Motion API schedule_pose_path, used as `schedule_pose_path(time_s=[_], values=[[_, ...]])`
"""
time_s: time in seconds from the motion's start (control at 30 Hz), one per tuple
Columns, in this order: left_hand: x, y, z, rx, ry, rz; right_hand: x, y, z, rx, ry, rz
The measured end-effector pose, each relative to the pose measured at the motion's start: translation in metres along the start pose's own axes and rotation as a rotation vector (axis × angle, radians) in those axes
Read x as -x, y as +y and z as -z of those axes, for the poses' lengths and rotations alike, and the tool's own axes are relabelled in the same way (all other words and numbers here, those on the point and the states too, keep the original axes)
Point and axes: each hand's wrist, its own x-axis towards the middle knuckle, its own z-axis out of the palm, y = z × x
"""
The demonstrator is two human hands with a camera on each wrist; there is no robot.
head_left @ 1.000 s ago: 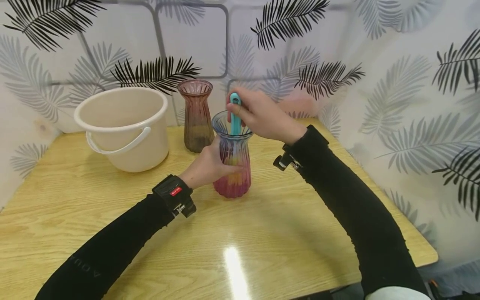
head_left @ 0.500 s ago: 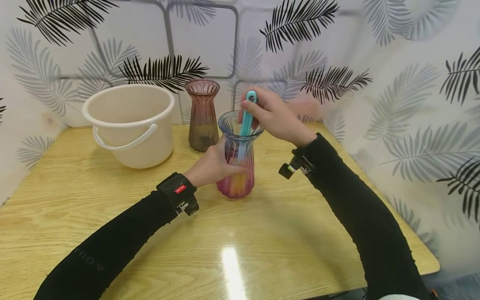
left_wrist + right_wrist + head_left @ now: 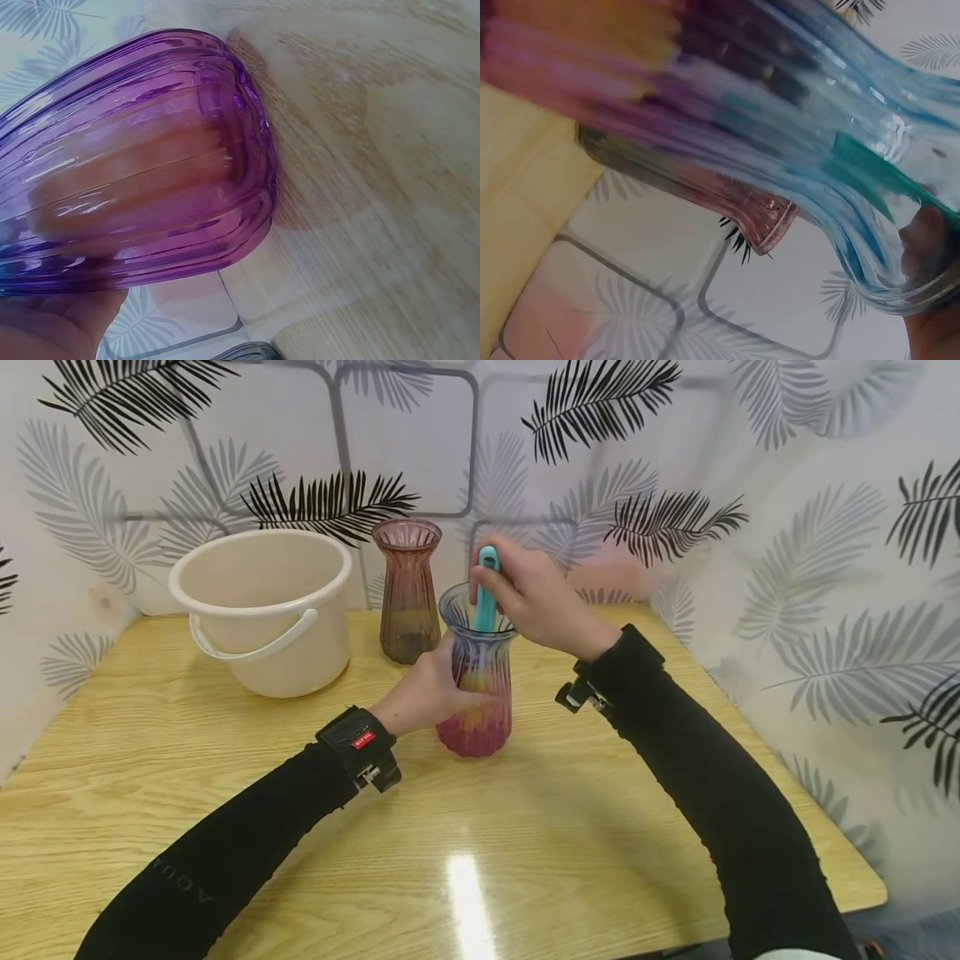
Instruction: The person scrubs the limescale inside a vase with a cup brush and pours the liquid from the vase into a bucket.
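Note:
A ribbed glass vase (image 3: 491, 731), blue at the rim and magenta at the base, stands on the table in the head view. My left hand (image 3: 426, 695) grips its side, thumb across the front. From above, my right hand (image 3: 536, 597) holds the teal handle (image 3: 487, 606) of a bottle brush just inside the vase's mouth. Through the purple glass in the left wrist view, the brush's blurry yellow-orange head (image 3: 135, 180) shows low in the vase. The right wrist view catches the teal handle (image 3: 870, 169) through the clear blue neck; the curled fingertips are partly hidden.
Behind and left of the held vase is a second glass vase (image 3: 408, 602), pink above and greyish-brown below. A cream bucket (image 3: 300, 652) with its handle hanging down is further left. The wooden table (image 3: 360, 877) meets leaf-patterned walls at back and right.
The brush handle swung right with my right hand, then back left and slightly more upright. My left hand keeps its grip on the vase. The whole head view shifted a little.

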Motion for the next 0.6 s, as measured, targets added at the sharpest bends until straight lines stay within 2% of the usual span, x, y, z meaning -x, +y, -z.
schedule_pose_path(time_s=[0.1, 0.27, 0.4, 0.6], values=[[-0.001, 0.000, 0.000, 0.000, -0.002, -0.013, -0.004, -0.001, 0.005, 0.028, -0.062, -0.016], [-0.003, 0.001, 0.000, -0.014, -0.004, -0.024, -0.003, -0.007, 0.014, -0.057, -0.116, -0.148], [-0.003, 0.001, 0.001, -0.020, -0.008, -0.018, 0.002, -0.009, 0.014, -0.129, -0.080, -0.204], [0.000, 0.002, 0.000, -0.036, -0.003, 0.011, 0.010, -0.001, 0.005, -0.226, 0.026, -0.205]])
